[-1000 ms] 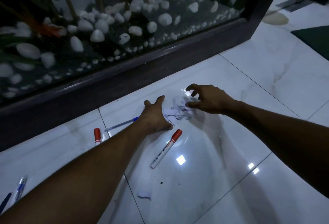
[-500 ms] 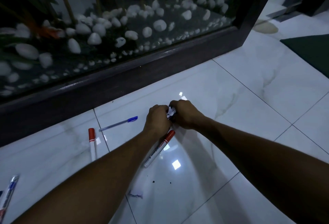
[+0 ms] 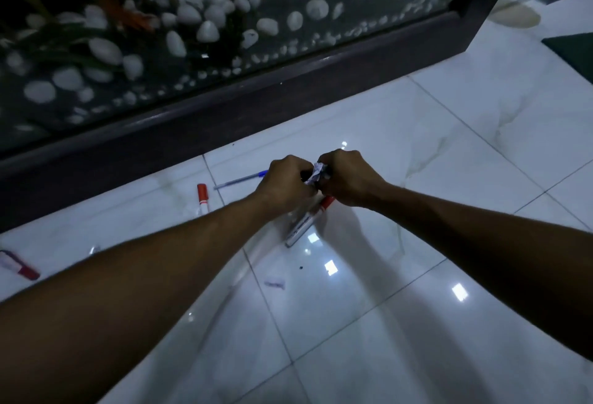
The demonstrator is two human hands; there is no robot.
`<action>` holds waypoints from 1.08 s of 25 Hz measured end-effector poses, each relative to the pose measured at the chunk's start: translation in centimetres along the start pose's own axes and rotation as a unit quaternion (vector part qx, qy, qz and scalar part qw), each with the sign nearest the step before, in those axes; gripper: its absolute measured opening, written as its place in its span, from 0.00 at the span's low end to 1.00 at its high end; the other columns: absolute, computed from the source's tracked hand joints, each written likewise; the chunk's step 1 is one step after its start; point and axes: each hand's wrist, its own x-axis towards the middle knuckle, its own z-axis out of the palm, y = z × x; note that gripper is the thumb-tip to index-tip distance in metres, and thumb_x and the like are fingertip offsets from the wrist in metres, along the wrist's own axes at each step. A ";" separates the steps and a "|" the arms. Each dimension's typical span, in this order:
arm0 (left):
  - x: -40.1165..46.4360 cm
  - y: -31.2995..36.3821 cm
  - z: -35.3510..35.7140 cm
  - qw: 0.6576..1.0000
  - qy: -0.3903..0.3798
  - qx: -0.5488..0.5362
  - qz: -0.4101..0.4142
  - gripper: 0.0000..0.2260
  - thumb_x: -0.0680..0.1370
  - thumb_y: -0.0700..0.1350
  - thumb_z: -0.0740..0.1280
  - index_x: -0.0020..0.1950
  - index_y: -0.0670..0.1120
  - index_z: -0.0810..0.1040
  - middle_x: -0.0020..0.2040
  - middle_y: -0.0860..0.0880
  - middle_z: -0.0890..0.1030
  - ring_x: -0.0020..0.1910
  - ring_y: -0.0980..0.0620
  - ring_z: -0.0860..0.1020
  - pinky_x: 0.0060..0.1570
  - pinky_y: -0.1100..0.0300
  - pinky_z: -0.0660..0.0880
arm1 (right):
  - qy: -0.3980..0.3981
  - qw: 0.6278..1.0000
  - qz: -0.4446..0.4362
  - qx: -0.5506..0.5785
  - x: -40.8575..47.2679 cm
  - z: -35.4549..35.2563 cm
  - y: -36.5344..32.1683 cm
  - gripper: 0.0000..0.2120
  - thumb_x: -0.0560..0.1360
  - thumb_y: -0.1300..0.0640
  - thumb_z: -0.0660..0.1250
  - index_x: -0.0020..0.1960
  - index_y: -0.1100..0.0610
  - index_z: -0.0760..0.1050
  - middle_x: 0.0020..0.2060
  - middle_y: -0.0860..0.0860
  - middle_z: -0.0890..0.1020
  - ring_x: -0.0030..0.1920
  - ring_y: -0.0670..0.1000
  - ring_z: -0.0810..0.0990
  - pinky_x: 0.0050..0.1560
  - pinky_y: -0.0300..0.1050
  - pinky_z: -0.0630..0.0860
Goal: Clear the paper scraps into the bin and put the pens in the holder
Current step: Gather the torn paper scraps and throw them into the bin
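Floor (image 3: pixel 417 134): glossy white tiles with faint grey veining and thin grey joints. Markers (image 3: pixel 202 199) (image 3: pixel 305 224): white barrels, red caps; pen (image 3: pixel 239 179): pale barrel, blue cap; paper scraps (image 3: pixel 313 174) (image 3: pixel 275 283): white with purplish marks. Glass panel (image 3: pixel 224 34): dark frame, white pebbles behind.

We count three red-capped markers: one (image 3: pixel 202 199) left of centre, one (image 3: pixel 307 222) below the centre, one (image 3: pixel 19 265) at the left edge. We see one blue pen (image 3: pixel 240 179), one loose paper scrap (image 3: pixel 274 283) lower centre, one crumpled wad (image 3: pixel 315 172).
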 end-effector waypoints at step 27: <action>-15.2 -7.7 2.4 0.996 -0.031 0.076 -0.032 0.07 0.73 0.40 0.70 0.47 0.42 0.74 0.48 0.43 0.82 0.48 0.45 0.80 0.42 0.60 0.69 | -0.097 0.994 -0.045 -0.005 -11.0 11.7 -7.4 0.10 0.74 0.60 0.70 0.55 0.58 0.80 0.50 0.56 0.85 0.52 0.56 0.82 0.48 0.39 0.69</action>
